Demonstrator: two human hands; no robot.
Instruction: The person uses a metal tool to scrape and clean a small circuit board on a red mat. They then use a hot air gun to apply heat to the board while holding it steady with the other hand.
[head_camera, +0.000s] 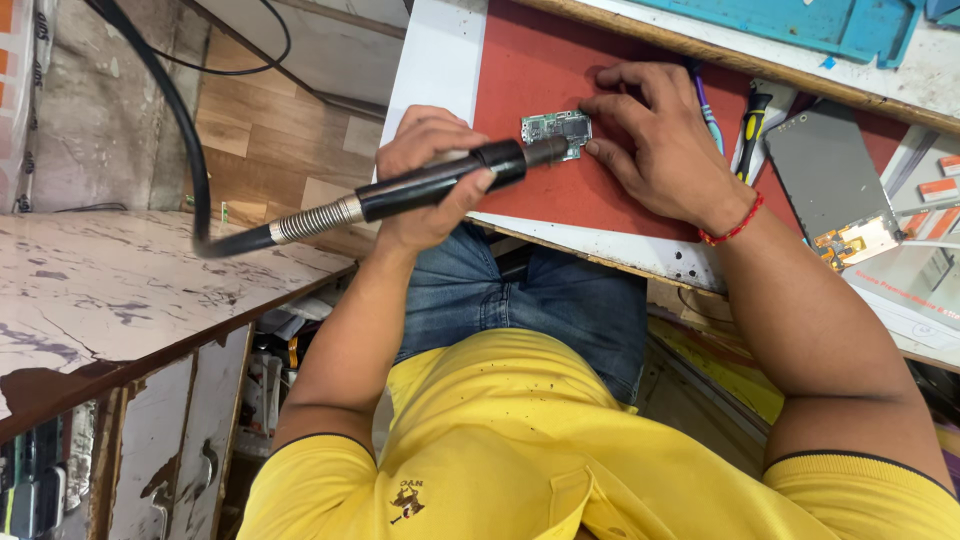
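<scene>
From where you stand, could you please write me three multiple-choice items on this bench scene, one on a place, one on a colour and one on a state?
1. Where does the small circuit board lie?
A. on the red mat
B. on the wooden floor
C. on the person's lap

2. What colour is the band on the wrist beside the board?
A. blue
B. red
C. white

3. How is the black hot-air tool being handled?
A. lying loose on the mat
B. hanging by its hose
C. gripped in a hand, nozzle at the board

Answers:
1 A, the board rests on the mat, under the fingertips of the right hand.
2 B, a red band circles that wrist.
3 C, the left hand wraps the tool's handle and its tip meets the board.
</scene>
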